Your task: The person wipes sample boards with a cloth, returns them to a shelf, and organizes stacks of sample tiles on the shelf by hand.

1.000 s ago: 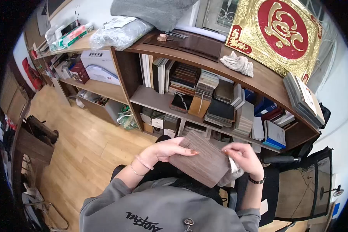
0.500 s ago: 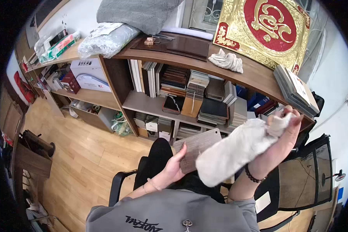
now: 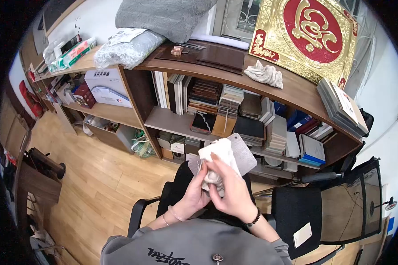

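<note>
In front of my lap is a flat, grey wood-grain sample board (image 3: 245, 155) with rounded corners and a small hole near one corner. My left hand (image 3: 195, 193) grips it at the near side, its thumb against a bunched white cloth (image 3: 219, 153). The cloth lies over the middle of the board and hides much of it. Fingers bent around the cloth, my right hand (image 3: 231, 191) presses it onto the board. The left fingers under the board are hidden.
A wooden shelf unit (image 3: 172, 120) packed with sample boards and binders stands ahead. On its top lie another white rag (image 3: 264, 74), dark panels (image 3: 220, 56) and a gold-and-red plaque (image 3: 311, 31). A black chair (image 3: 292, 212) with a phone (image 3: 302, 234) is at the right.
My right hand has come down and left from the raised position at the right, bringing the hanging cloth onto the board. The cloth is now bunched, and both hands are close together.
</note>
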### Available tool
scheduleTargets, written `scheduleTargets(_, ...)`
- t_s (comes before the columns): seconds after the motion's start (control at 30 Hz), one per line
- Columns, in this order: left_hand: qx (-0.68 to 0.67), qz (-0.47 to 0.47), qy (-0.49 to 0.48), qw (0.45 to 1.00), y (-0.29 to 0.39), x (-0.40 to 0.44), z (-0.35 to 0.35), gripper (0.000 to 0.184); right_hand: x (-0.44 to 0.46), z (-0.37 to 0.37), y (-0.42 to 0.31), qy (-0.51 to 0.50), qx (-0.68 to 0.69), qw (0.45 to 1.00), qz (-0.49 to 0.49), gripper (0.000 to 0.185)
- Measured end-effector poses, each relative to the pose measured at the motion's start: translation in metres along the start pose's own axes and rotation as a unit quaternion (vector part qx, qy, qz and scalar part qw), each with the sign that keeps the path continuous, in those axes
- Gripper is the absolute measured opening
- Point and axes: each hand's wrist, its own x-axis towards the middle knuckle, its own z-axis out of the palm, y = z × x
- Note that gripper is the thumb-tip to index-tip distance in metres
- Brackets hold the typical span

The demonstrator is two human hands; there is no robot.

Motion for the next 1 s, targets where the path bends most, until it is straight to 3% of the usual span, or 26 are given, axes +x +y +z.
scheduleTargets(0.07,0.000,0.003,0.030,1.000,-0.001,0.001,0.000,0.047,0.011,-0.021,-0.002,0.073,0.207,0.974,0.057,0.040)
scheduleTargets(0.1,0.010,0.014,0.020,1.000,0.003,-0.001,0.003,0.046,0.015,-0.033,-0.005,0.072,0.206,0.974,0.054,0.040)
scheduleTargets(0.17,0.032,0.032,0.004,0.999,0.011,-0.006,0.004,0.044,0.021,-0.056,-0.017,0.116,0.062,0.988,-0.083,0.027)
scheduleTargets(0.2,0.031,0.035,0.002,0.999,0.013,-0.006,0.002,0.044,0.021,-0.063,-0.024,0.184,0.132,0.957,-0.180,0.022)
scheduleTargets(0.23,0.016,0.030,0.008,0.999,0.013,-0.006,-0.001,0.044,0.007,-0.071,-0.045,0.266,0.213,0.929,-0.144,0.022)
scheduleTargets(0.3,-0.015,0.020,0.019,1.000,0.011,-0.008,-0.005,0.045,-0.022,-0.087,-0.088,0.437,0.370,0.813,-0.106,0.026)
scheduleTargets(0.33,-0.017,0.023,0.016,0.999,0.010,-0.008,-0.005,0.045,0.006,-0.091,-0.103,0.330,0.525,0.737,-0.269,0.015)
scheduleTargets(0.37,-0.034,0.013,0.014,0.999,0.009,-0.008,-0.006,0.045,0.021,-0.092,-0.109,0.201,0.644,0.612,-0.413,0.018)
scheduleTargets(0.53,-0.052,-0.014,0.011,0.998,0.005,-0.012,-0.004,0.046,-0.003,-0.086,-0.092,0.145,0.661,0.585,-0.448,0.017)
scheduleTargets(0.63,-0.054,-0.020,0.009,0.998,0.004,-0.009,-0.004,0.046,-0.002,-0.093,-0.089,0.170,0.571,0.716,-0.363,0.016)
scheduleTargets(0.73,-0.058,-0.033,0.013,0.998,0.006,-0.011,-0.005,0.045,-0.002,-0.093,-0.083,0.182,0.517,0.734,-0.401,0.017)
scheduleTargets(0.9,0.079,0.019,0.034,0.996,0.010,-0.011,0.012,0.046,0.004,-0.081,-0.053,0.186,0.411,0.756,-0.475,0.017)
scheduleTargets(0.93,0.129,0.025,0.027,0.991,0.013,-0.014,0.019,0.046,0.004,-0.075,-0.045,0.153,0.259,0.886,-0.354,0.026)
scheduleTargets(1.0,0.183,0.024,0.026,0.982,0.012,-0.019,0.021,0.047,0.009,-0.054,-0.030,0.071,-0.009,0.986,-0.150,0.047)
